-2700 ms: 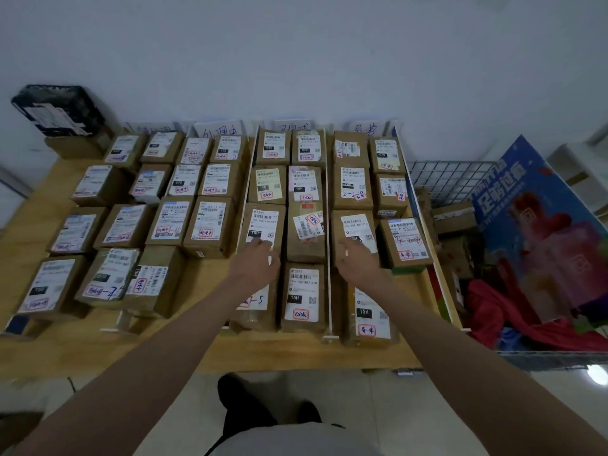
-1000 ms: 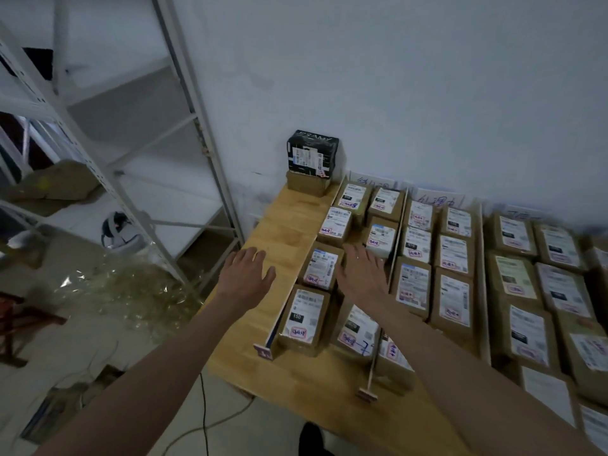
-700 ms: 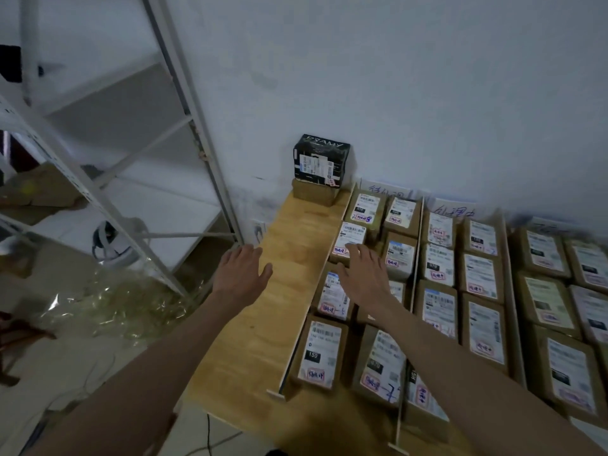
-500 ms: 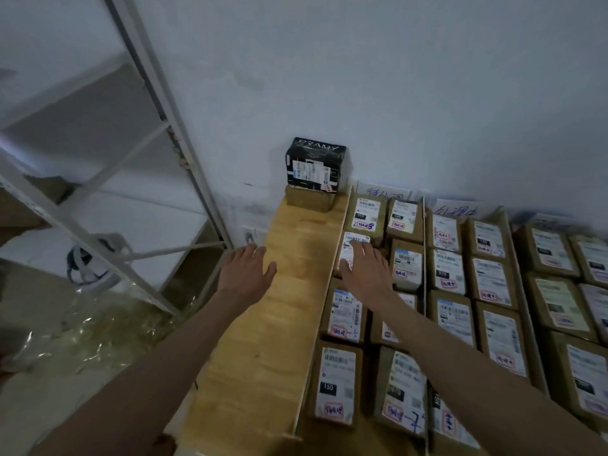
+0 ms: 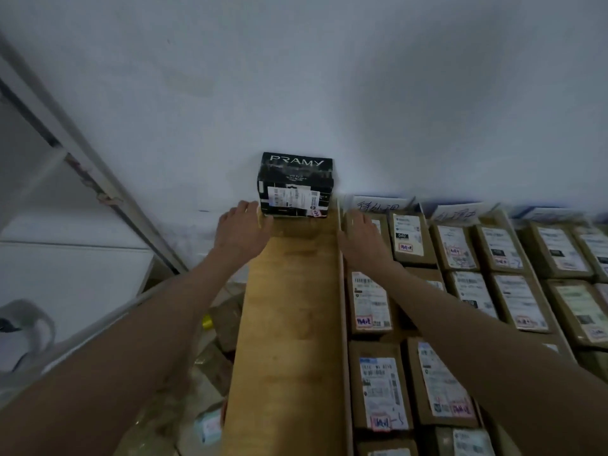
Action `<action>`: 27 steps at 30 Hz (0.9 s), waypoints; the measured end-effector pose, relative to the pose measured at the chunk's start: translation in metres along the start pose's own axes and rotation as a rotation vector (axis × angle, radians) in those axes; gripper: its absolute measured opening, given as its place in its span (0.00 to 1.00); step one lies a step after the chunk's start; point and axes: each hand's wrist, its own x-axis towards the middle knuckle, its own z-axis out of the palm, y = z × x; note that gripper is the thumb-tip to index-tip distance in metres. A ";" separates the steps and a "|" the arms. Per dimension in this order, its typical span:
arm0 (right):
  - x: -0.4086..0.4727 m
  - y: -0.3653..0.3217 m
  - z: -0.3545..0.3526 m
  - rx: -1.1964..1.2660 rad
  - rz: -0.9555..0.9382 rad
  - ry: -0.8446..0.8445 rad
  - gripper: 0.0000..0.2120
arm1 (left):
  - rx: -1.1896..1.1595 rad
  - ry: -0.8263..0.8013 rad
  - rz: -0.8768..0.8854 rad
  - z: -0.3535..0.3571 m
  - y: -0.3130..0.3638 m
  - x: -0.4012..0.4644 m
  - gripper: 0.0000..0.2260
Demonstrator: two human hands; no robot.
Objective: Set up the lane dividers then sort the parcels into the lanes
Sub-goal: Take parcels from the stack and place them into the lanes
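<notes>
Your left hand (image 5: pixel 242 230) lay flat, fingers straight, touching the black box (image 5: pixel 296 185) from its left; your right hand (image 5: pixel 361 242) rested flat on a parcel (image 5: pixel 371 238) to its right.

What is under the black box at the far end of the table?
The black box sits on a brown cardboard box, which stands on the wooden table against the wall. The left hand covers the brown box's left end, and its label, if any, cannot be seen.
</notes>
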 end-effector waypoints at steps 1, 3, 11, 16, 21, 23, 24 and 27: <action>0.016 -0.002 0.001 0.022 0.005 0.010 0.21 | -0.046 0.006 -0.020 0.000 0.000 0.018 0.25; 0.045 -0.007 0.007 0.090 0.035 0.036 0.23 | -0.158 0.022 -0.059 0.003 0.000 0.052 0.24; 0.103 -0.024 0.040 0.548 0.164 0.014 0.25 | -0.732 -0.018 -0.247 0.045 -0.005 0.107 0.21; 0.078 -0.023 0.029 0.725 0.184 0.096 0.32 | -0.803 0.151 -0.184 0.040 -0.007 0.088 0.16; 0.026 -0.018 0.013 0.574 0.172 -0.013 0.34 | -0.681 0.152 -0.045 0.020 -0.003 0.051 0.23; 0.003 -0.018 0.013 0.571 0.200 -0.093 0.31 | -0.628 0.102 0.025 0.013 0.003 0.036 0.24; -0.008 -0.017 0.015 0.564 0.209 -0.133 0.29 | -0.604 0.066 0.056 0.009 0.006 0.030 0.24; -0.038 -0.011 0.022 0.583 0.260 -0.250 0.26 | -0.528 -0.023 0.174 0.000 0.014 0.011 0.25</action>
